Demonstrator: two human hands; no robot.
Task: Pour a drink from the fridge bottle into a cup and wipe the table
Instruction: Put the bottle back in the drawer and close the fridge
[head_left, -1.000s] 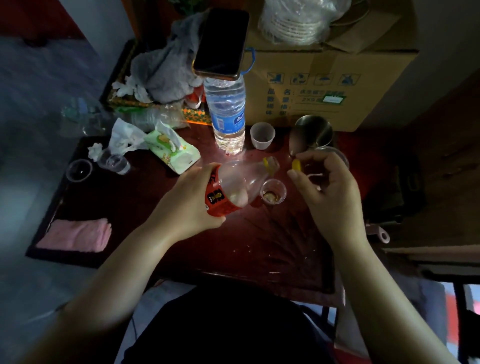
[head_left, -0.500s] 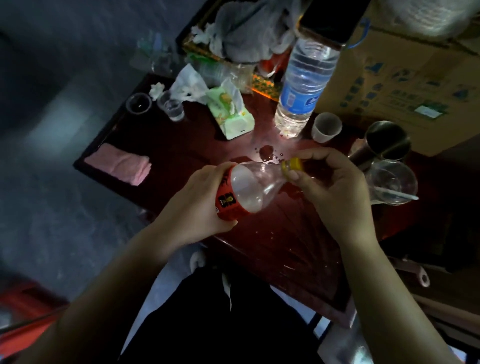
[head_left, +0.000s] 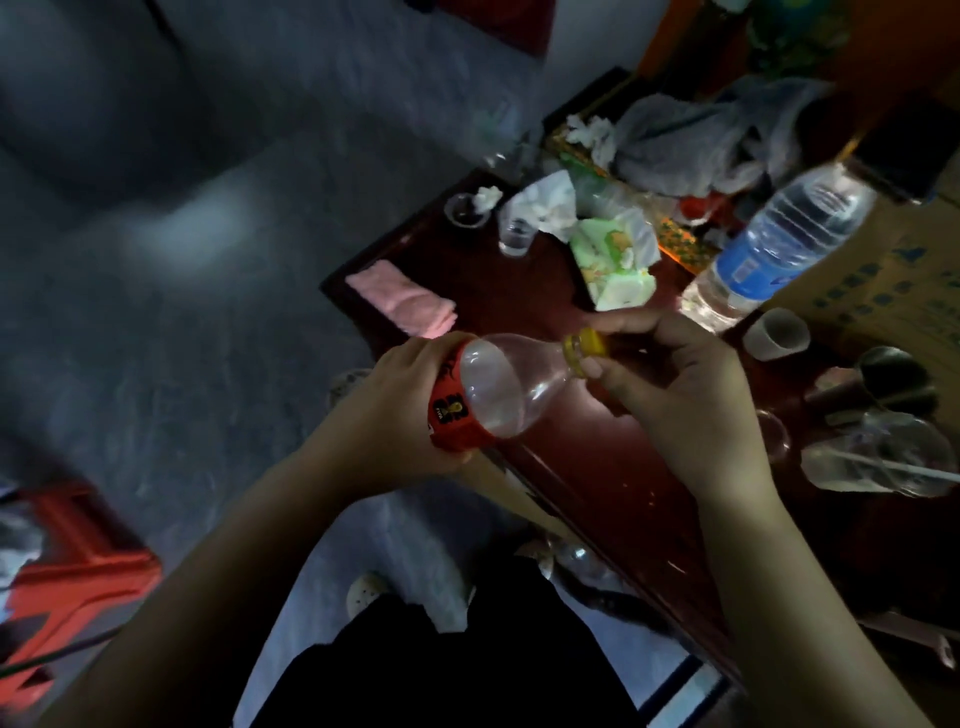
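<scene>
We hold the drink bottle (head_left: 498, 389) on its side above the near edge of the table (head_left: 613, 467), its mouth pointing away to the right. Our left hand (head_left: 400, 400) is wrapped round the bottle's red-labelled lower half, fingers curled about it. Our right hand (head_left: 675, 384) is at the bottle's mouth, thumb and forefinger pinching the yellow cap (head_left: 587, 345) at the neck, the other fingers curled behind. The bottle thus spans the gap between the two hands, its base end in the left grip and its top at the right fingertips. It looks nearly empty, though the blur makes that hard to judge.

Beyond the bottle and to its left, a folded pink cloth (head_left: 400, 304) lies near the table's corner. Straight beyond the bottle's cap lies a green tissue pack (head_left: 618, 265), and a water bottle (head_left: 779, 244) stands farther right. To the right of the drink bottle, past our right hand, stands a small white cup (head_left: 776, 335). The rim of a clear cup (head_left: 774, 436) shows just beside our right wrist.
</scene>
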